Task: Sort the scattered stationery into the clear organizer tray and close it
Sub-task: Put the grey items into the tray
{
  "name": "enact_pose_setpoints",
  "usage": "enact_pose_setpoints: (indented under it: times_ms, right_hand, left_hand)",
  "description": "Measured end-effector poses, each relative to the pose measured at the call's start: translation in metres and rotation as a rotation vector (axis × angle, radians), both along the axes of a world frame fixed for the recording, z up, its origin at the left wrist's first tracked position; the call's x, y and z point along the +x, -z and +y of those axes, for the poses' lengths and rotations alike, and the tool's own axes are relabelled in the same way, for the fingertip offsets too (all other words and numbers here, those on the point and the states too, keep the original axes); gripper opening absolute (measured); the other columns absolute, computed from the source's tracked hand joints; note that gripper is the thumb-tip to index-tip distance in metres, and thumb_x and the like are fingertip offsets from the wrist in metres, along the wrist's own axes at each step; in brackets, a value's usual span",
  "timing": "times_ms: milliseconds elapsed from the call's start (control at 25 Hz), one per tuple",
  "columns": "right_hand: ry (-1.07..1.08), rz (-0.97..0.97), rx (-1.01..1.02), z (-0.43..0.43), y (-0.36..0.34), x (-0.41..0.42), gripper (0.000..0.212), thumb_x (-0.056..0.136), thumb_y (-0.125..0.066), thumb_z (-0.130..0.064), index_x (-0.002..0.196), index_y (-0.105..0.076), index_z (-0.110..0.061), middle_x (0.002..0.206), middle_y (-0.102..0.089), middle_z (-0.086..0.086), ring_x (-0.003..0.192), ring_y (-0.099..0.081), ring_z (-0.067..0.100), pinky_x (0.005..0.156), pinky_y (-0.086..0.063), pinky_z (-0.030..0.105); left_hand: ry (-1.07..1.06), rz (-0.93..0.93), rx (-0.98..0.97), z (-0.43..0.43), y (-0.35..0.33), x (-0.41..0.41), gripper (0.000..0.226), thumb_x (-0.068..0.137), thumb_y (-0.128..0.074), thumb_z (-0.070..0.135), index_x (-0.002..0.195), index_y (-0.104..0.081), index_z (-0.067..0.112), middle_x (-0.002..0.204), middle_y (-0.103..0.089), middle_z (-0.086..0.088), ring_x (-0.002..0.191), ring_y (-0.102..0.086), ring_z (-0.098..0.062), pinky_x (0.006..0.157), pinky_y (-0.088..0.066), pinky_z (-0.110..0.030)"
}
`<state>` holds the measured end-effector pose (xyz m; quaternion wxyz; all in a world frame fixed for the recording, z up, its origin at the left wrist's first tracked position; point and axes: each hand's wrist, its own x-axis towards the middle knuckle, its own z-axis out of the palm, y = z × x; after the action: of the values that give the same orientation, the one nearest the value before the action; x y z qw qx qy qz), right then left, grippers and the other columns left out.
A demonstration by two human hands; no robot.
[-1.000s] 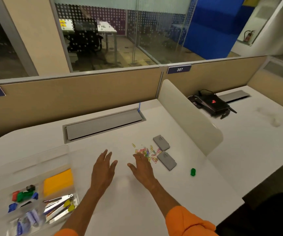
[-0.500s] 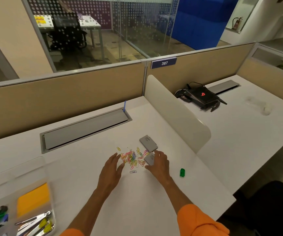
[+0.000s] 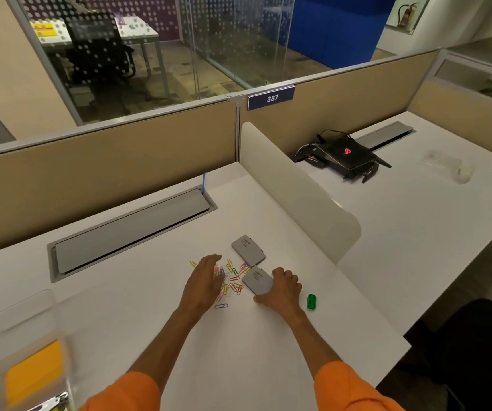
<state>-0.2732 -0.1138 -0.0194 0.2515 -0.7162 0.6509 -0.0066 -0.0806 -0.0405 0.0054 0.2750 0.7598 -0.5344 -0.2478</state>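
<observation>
Several coloured paper clips [image 3: 232, 277] lie scattered on the white desk [image 3: 238, 366]. My left hand [image 3: 203, 284] rests edge-on at their left side, fingers straight and together, touching some clips. Two grey flat cases lie beside the clips: the far case [image 3: 248, 250] lies free, and the near case [image 3: 257, 280] has my right hand [image 3: 281, 292] cupped against its right edge, fingers curled. A small green clip [image 3: 311, 301] sits just right of that hand. The clear organizer tray [image 3: 16, 336] stands open at the bottom left, holding a yellow pad [image 3: 34, 372] and metal clips.
A grey cable hatch [image 3: 132, 229] is set into the desk behind the clips. A curved white divider [image 3: 298, 191] separates this desk from the right one, where a black router [image 3: 345, 154] sits. Beige partition panels close the back.
Both hands moved forward to the clip pile. The left hand now touches the clips and the right hand has settled against the near grey case. The camera view shifted right, leaving the tray mostly out of frame.
</observation>
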Motion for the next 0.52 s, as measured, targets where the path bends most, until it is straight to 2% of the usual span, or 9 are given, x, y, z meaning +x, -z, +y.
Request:
enact_pose_setpoints:
  times_ms: [160,280,400,520]
  right_hand:
    - [0.06,-0.233,0.058,-0.001,0.005,-0.008,0.064,0.065,-0.085,-0.027,0.115,-0.049,-0.01,0.114,-0.046,0.009,0.108,-0.05,0.023,0.074,-0.046,0.022]
    - [0.095,-0.381,0.087,0.001,0.008,-0.016,0.057,0.071,-0.081,-0.012,0.117,-0.047,-0.009,0.115,-0.049,0.008,0.106,-0.052,0.018,0.062,-0.046,0.012]
    - [0.202,-0.532,0.127,0.002,0.0,-0.027,0.059,0.075,-0.079,-0.008,0.122,-0.043,-0.01,0.115,-0.051,0.003,0.105,-0.051,0.016,0.057,-0.046,0.006]
    - [0.312,-0.603,0.134,0.001,-0.011,-0.038,0.062,0.076,-0.078,-0.012,0.125,-0.041,-0.014,0.112,-0.05,-0.002,0.103,-0.052,0.018,0.06,-0.044,0.006]
  left_hand:
    - [0.004,0.003,0.016,-0.028,-0.004,-0.003,0.045,0.095,-0.057,0.026,0.138,-0.044,0.02,0.145,-0.045,-0.001,0.128,-0.049,-0.02,0.101,-0.042,-0.033]
    - [0.008,-0.017,0.036,-0.05,-0.006,-0.005,0.046,0.094,-0.058,0.024,0.137,-0.044,0.019,0.145,-0.045,-0.003,0.129,-0.048,-0.021,0.102,-0.041,-0.032]
    - [0.01,-0.008,0.098,-0.075,-0.008,-0.008,0.052,0.091,-0.064,0.023,0.138,-0.042,0.016,0.144,-0.045,-0.007,0.13,-0.045,-0.023,0.104,-0.041,-0.035]
    - [0.05,-0.032,0.219,-0.099,-0.003,-0.012,0.073,0.078,-0.076,0.037,0.137,-0.039,0.014,0.137,-0.047,-0.011,0.124,-0.047,-0.026,0.098,-0.046,-0.039]
